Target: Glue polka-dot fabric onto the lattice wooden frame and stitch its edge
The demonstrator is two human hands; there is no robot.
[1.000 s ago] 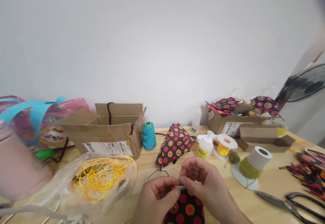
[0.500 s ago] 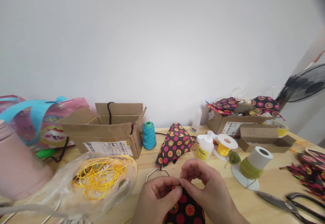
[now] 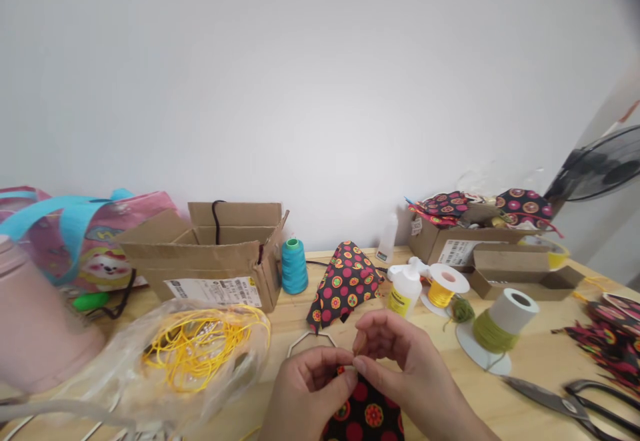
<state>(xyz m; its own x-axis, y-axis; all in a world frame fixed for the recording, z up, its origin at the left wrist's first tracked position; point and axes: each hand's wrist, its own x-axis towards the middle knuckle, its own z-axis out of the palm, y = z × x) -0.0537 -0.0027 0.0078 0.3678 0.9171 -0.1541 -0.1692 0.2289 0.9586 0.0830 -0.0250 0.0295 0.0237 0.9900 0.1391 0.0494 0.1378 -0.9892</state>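
Note:
Low in the head view, a piece of black fabric (image 3: 373,411) printed with red and orange flower medallions hangs below my hands. My left hand (image 3: 315,388) pinches its upper edge between thumb and fingers. Close against it, my right hand (image 3: 400,361) has its thumb and fingertips pressed together over the same edge; whatever small thing they hold is too fine to make out. Just beyond my hands lies a pale polygonal frame (image 3: 313,336), partly covered by them. Behind that, a folded piece of the same patterned fabric (image 3: 345,284) stands on the table.
Left are a plastic bag of yellow cord (image 3: 200,351), a cardboard box (image 3: 210,264) and a teal thread cone (image 3: 294,268). Right are a glue bottle (image 3: 405,291), a yellow cord spool (image 3: 443,288), a green cord spool (image 3: 495,334), scissors (image 3: 565,404) and a fabric-filled box (image 3: 440,241).
My right fingertips have shifted slightly, with the index finger lifting a little away from the thumb. My left hand keeps its pinch on the fabric.

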